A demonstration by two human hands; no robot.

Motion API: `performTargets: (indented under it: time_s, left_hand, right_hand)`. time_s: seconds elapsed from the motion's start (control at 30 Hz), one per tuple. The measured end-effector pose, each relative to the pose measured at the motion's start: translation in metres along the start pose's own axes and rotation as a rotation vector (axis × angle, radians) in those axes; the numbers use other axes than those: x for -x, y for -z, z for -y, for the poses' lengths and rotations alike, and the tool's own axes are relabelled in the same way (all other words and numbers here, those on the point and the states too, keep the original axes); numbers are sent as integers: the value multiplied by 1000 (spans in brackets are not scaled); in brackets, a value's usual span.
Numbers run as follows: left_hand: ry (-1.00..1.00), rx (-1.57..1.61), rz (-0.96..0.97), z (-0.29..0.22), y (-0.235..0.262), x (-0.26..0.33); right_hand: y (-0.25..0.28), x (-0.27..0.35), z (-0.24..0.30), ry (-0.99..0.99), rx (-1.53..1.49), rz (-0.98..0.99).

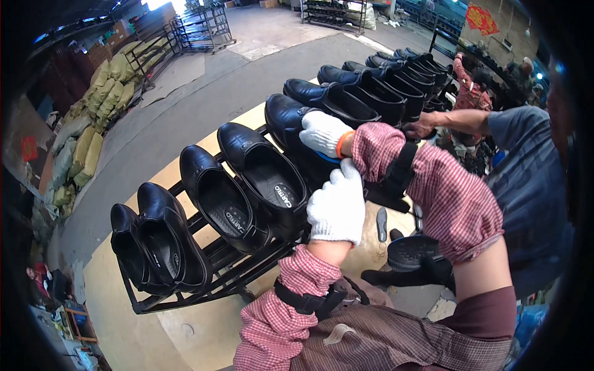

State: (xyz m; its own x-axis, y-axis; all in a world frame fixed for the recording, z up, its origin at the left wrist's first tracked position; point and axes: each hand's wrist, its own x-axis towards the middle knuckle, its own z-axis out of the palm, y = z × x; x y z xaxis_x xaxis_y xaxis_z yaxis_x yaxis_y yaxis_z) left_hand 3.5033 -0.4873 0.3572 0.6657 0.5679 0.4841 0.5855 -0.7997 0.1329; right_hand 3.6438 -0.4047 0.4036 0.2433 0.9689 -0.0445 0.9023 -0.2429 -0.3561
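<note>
"White-gloved, our left hand (337,210) is nearest us, at the centre of the frame, fingers curled. Is it gripping anything?"

"We can't tell; the back of the glove hides its palm. Our right hand (326,135) is just above it, at the toe of a black shoe (283,117) in the upper centre, with a blue edge (325,156) showing below the glove. Whether that hand is clamped or only resting, we can't say, nor whether the two gloves touch."

"So what might go wrong?"

"The shoes stand close, so we'd judge a sideways push could knock the black slip-on (263,167) left of centre out of line, or off the slim black rack (148,305). Knit may also slip on those smooth uppers."

"And beyond?"

"Another person's hand (422,126) reaches to the row, right of centre. If we work the same stretch unawares, we could bump it and tip a shoe."

"Farther off?"

"Piled sacks (111,93) at upper left and a loaded rack (334,13) at top centre: too distant to interfere, we'd think."
</note>
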Motion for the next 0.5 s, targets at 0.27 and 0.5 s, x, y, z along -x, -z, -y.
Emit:
performTargets:
  time_s: [0.27,0.5]
  left_hand:
    - [-21,86,-4,13,-1,13]
    - [24,-65,49,20,-11,-1]
  right_hand:
    - [71,15,38,319,511,578]
    - [9,8,-8,300,305,94]
